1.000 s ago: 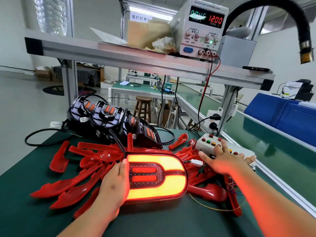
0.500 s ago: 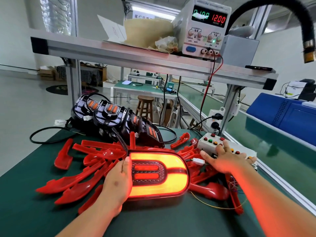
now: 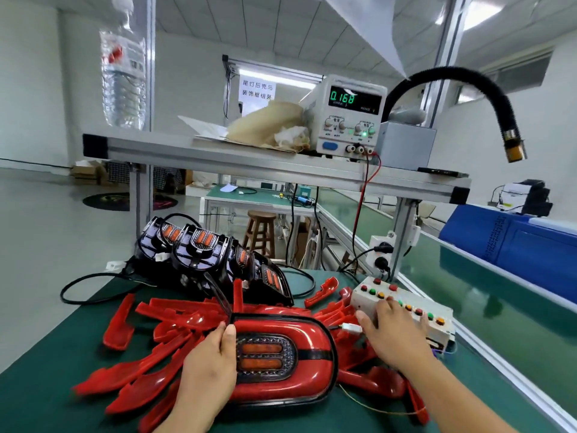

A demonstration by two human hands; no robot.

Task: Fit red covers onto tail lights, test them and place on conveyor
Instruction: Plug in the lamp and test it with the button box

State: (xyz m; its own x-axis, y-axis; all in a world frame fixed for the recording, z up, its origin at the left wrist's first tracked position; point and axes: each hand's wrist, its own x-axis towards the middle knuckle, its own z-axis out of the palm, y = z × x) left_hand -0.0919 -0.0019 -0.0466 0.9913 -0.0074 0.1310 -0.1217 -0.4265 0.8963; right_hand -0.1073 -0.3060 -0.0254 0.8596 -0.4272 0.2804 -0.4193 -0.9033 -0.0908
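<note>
A tail light [image 3: 290, 364] with a red cover fitted lies on the green mat in front of me; its outer ring is dark and only the two centre bars glow dim orange. My left hand [image 3: 209, 367] holds its left edge, thumb on top. My right hand [image 3: 396, 335] rests flat on the white button box [image 3: 406, 307], fingers over the coloured buttons. A white connector [image 3: 351, 329] and wire run from the light toward the box. Loose red covers [image 3: 150, 364] are scattered left and right of the light.
Several uncovered black tail lights [image 3: 206, 254] are stacked behind the covers with black cables. A power supply [image 3: 349, 117] on the overhead shelf reads 0.168. The green conveyor [image 3: 499, 310] runs along the right. A black flexible hose [image 3: 512, 132] hangs at upper right.
The tail light's bright yellow-red glow has gone out, leaving only faint orange centre bars. The supply reading changed. My head tilted up; both hands stayed roughly where they were.
</note>
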